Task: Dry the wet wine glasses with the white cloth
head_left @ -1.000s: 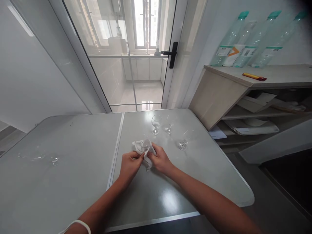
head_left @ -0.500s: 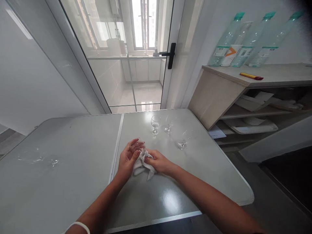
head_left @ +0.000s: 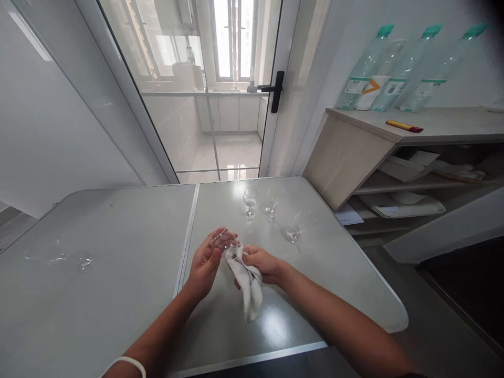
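Note:
My left hand (head_left: 205,264) is closed round the bowl of a small clear stemmed glass (head_left: 222,240), held just above the grey table (head_left: 118,294). My right hand (head_left: 263,265) grips a white cloth (head_left: 247,283) whose upper end is pressed against the glass while the rest hangs down toward the tabletop. Three more stemmed glasses stand beyond my hands: one (head_left: 249,202) upright, a second (head_left: 272,202) to its right, a third (head_left: 298,227) nearer the right edge.
Another glass (head_left: 59,255) lies on its side on the table's far left. A wooden shelf unit (head_left: 354,157) at the right carries several tall plastic bottles (head_left: 364,68) and a yellow-red pen (head_left: 403,126). A glass door (head_left: 220,89) stands behind the table.
The cloth, first bunched around the glass, has been drawn out and now hangs loose from my right hand. My left hand has taken the glass by its bowl and tipped it.

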Motion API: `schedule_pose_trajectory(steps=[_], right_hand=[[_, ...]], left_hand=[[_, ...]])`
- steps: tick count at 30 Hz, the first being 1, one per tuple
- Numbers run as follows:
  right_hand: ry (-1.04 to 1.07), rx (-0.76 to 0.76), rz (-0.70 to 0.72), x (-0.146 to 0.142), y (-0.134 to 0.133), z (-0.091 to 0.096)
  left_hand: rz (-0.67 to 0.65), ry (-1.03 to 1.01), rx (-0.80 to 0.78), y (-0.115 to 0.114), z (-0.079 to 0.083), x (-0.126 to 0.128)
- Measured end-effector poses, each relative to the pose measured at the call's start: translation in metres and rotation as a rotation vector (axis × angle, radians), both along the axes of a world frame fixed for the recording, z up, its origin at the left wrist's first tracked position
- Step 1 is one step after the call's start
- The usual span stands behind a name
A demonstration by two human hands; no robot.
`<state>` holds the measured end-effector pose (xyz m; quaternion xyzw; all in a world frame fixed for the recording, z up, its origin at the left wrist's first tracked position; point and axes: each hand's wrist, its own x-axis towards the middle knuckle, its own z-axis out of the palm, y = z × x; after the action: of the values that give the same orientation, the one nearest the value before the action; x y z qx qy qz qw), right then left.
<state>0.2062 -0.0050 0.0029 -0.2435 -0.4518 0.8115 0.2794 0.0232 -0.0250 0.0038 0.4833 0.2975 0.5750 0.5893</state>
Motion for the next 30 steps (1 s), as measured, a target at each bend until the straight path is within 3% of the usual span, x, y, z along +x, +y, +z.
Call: schedule_pose_trajectory(steps=[1, 3, 8, 10, 12, 16, 18, 19, 21, 24, 25, 26, 27, 30], right_hand=[[0.003, -0.007, 0.035, 0.001, 0.0, 0.001], [-0.086, 0.175, 0.03, 0.002, 0.0, 0.004], [-0.612, 0.957, -0.403, -0.005, -0.001, 0.002], [-0.667, 1.073, -0.436, -0.007, -0.001, 0.0], [-0.561, 0.958, -0.332, -0.006, 0.0, 0.0], [-0.199, 0.34, -0.119, 0.0, 0.006, 0.004], [-0.131, 0.165, -0.062, 0.002, 0.008, 0.006], [-0.139, 0.158, -0.064, 0.003, 0.008, 0.007], [-0.244, 0.312, -0.202, 0.004, 0.007, 0.008], [-0.492, 0.721, -0.695, 0.005, 0.002, 0.011], [-0.535, 0.807, -0.798, 0.006, 0.001, 0.012], [-0.542, 0.85, -0.808, 0.007, 0.001, 0.013], [-0.516, 0.859, -0.72, 0.008, 0.001, 0.014], [-0.369, 0.79, -0.196, 0.01, 0.006, 0.014]], left_hand=[[-0.014, -0.012, 0.003, 0.0, 0.0, 0.0], [0.003, 0.011, 0.026, -0.002, 0.001, 0.002], [0.179, 0.201, 0.127, -0.005, 0.005, 0.006], [0.181, 0.213, 0.122, -0.004, 0.006, 0.005], [0.138, 0.167, 0.076, -0.003, 0.005, 0.002], [0.012, 0.014, -0.023, 0.0, 0.004, -0.001], [-0.03, -0.005, -0.04, 0.001, 0.003, -0.002], [-0.035, 0.004, -0.036, 0.002, 0.004, -0.002], [-0.008, 0.044, 0.011, 0.002, 0.004, -0.002], [0.085, 0.104, 0.124, 0.001, 0.007, -0.003], [0.116, 0.111, 0.156, 0.0, 0.008, -0.002], [0.141, 0.113, 0.179, -0.001, 0.008, -0.002], [0.157, 0.114, 0.192, -0.002, 0.009, -0.002], [0.171, 0.116, 0.2, -0.004, 0.008, -0.001]])
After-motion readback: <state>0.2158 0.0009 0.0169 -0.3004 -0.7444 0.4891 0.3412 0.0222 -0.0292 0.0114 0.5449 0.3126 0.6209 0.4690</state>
